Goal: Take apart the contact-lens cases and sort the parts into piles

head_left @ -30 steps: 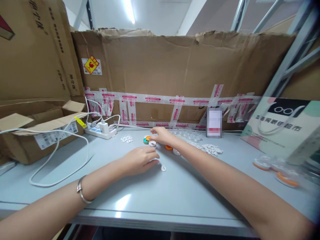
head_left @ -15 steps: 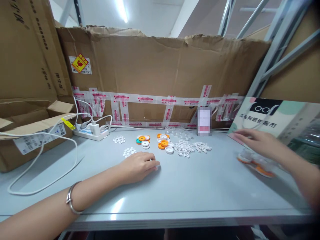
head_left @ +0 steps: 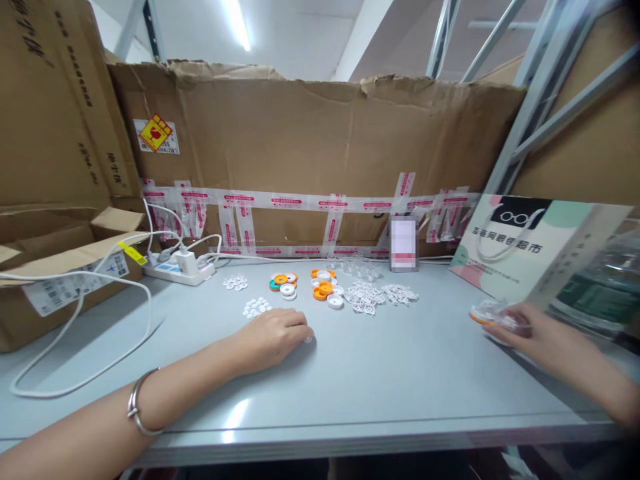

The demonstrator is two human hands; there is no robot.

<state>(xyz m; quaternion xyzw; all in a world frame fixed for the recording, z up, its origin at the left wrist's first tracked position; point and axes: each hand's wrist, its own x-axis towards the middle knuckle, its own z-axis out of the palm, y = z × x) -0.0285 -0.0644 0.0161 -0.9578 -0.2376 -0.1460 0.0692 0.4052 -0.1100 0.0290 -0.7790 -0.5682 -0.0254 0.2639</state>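
My left hand (head_left: 275,337) rests on the table, fingers curled down and closed; a small clear bit (head_left: 309,339) peeks out at its fingertips, too hidden to name. At the far right, my right hand (head_left: 533,330) is bent around a clear plastic piece (head_left: 513,321) in a group of clear-topped discs, one with an orange rim (head_left: 477,318). Its fingers partly cover that group. Beyond my left hand lie small white round parts (head_left: 257,307), orange and white round discs (head_left: 325,289) and a heap of white openwork pieces (head_left: 365,297).
Clear domed parts (head_left: 357,267) lie at the back beside an upright phone (head_left: 404,244). A paper bag (head_left: 520,247) and a large plastic bottle (head_left: 595,287) stand on the right. At left are a power strip (head_left: 173,270), a looping white cable (head_left: 150,300) and an open carton (head_left: 65,267).
My right hand has come down and toward me from in front of the paper bag onto the clear-topped discs. The left hand stays nearly where it was; the view has shifted slightly.
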